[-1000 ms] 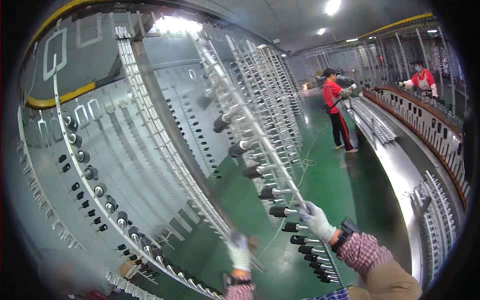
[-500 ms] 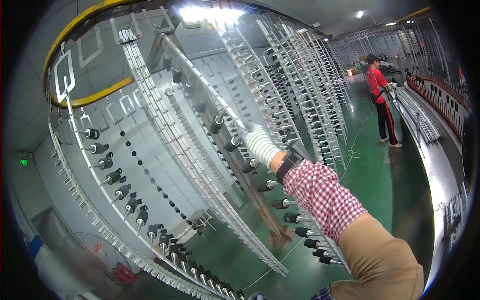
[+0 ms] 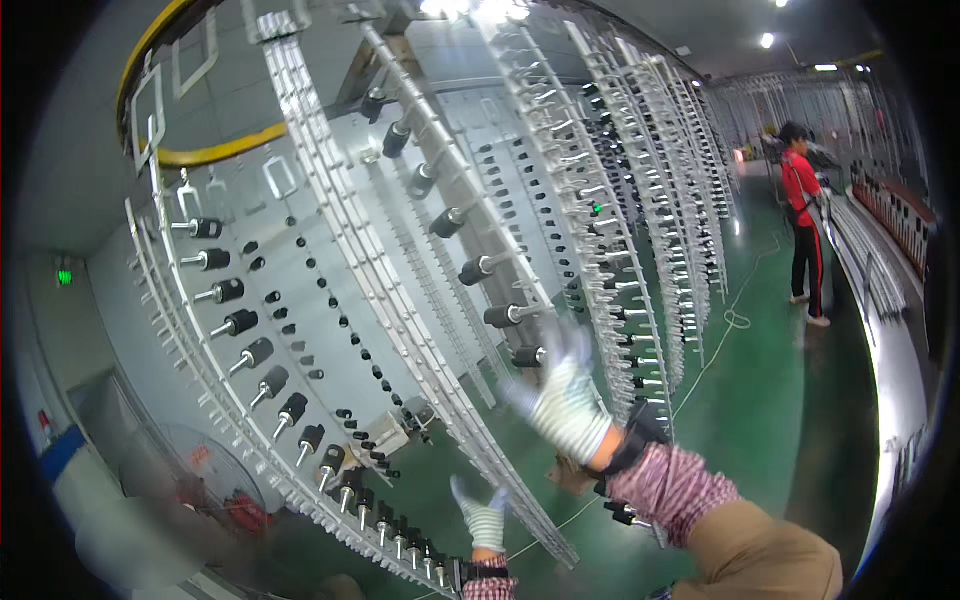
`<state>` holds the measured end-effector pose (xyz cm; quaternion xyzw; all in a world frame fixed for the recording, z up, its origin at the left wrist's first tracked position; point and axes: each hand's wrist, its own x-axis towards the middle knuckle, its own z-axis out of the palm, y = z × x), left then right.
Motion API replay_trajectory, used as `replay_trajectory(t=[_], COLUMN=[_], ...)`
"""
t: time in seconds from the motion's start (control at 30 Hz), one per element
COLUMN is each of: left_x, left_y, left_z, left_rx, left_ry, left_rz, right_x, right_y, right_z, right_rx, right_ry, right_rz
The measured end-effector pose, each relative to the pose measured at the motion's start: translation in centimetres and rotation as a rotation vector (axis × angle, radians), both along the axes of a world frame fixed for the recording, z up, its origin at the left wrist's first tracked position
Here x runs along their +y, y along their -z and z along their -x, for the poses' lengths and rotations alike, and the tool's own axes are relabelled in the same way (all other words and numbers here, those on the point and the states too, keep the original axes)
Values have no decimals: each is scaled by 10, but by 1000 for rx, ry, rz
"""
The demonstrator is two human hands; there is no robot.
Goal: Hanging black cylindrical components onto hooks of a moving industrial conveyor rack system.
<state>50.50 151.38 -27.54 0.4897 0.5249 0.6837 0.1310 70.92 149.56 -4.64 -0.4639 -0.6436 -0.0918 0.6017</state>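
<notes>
Right hand (image 3: 572,405): open, fingers spread and motion-blurred, beside the hanging metal rack (image 3: 518,256); could not tell whether it touched. Left hand (image 3: 485,522): open, seemingly holding nothing, near the lower end of the bare rack bars (image 3: 345,205). Black cylindrical parts (image 3: 448,222) sat on the rack's pegs. Likely hazard: a hasty grab snagging a peg, swinging the rack, knocking parts loose.

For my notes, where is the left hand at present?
In the head view, the left hand is at bottom centre, below-left of the right hand, between the curved row of black parts and the silver bars.
</notes>
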Motion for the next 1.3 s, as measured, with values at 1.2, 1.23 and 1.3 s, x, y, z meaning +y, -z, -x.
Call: replay_trajectory(t=[1.2,1.23,1.3], left_x=[-78,-97,-118], left_y=[65,92,122], left_z=[-124,-137,-173], left_rx=[-272,-303,-330], left_ry=[-176,-137,-17], left_rz=[100,119,207], right_x=[-14,-30,-31], right_y=[50,66,138], right_z=[28,17,2], right_rx=[192,198,200], right_ry=[-1278,-1287,-1330], right_rz=[849,889,912])
